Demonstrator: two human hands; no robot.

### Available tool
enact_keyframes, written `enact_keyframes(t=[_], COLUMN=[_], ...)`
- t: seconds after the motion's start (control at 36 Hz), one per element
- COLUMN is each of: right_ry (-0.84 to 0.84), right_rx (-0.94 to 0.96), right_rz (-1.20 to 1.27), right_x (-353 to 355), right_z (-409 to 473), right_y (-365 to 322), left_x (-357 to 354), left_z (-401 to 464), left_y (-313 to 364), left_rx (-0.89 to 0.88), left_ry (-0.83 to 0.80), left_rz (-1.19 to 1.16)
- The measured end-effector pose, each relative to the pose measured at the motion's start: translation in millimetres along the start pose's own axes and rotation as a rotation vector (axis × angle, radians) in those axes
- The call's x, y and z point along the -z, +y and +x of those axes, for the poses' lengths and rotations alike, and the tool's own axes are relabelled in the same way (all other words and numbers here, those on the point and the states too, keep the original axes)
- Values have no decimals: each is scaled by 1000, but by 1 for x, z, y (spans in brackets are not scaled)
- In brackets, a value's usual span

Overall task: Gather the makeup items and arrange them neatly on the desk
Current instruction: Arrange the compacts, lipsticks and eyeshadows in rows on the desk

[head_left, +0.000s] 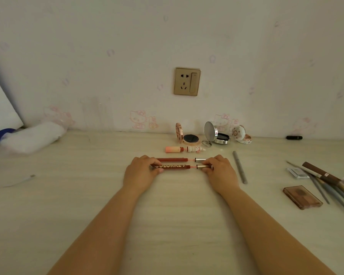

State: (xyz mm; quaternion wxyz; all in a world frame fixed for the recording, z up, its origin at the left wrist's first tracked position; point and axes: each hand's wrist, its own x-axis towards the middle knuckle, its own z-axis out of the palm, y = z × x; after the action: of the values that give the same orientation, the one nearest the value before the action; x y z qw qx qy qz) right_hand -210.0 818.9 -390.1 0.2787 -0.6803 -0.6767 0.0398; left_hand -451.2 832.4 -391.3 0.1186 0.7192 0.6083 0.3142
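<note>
A dark red lip gloss tube with white lettering lies across the desk in front of me. My left hand grips its left end. My right hand pinches its gold cap, which is pulled slightly off so a pink wand shows between them. A second red tube with a silver cap lies just behind, parallel. A peach lipstick with a white figurine cap lies farther back.
Three open compacts stand by the wall: rose-gold, silver and white floral. A grey pencil lies right of my hand. Brushes and pencils, a brown palette and a small black tube sit at the right. White cloth lies back left.
</note>
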Motion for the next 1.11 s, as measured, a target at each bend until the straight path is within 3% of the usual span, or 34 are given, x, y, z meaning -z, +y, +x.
enact_keyframes(t=[0.89, 1.11], right_ry=[-71, -54], right_rx=[-18, -6], right_rz=[-25, -40], right_x=[1, 3], right_z=[2, 0], right_y=[0, -2], left_x=[-1, 0], left_z=[1, -2], left_y=[-1, 1], left_rx=[29, -32], left_ry=[-14, 5], left_rz=[23, 47])
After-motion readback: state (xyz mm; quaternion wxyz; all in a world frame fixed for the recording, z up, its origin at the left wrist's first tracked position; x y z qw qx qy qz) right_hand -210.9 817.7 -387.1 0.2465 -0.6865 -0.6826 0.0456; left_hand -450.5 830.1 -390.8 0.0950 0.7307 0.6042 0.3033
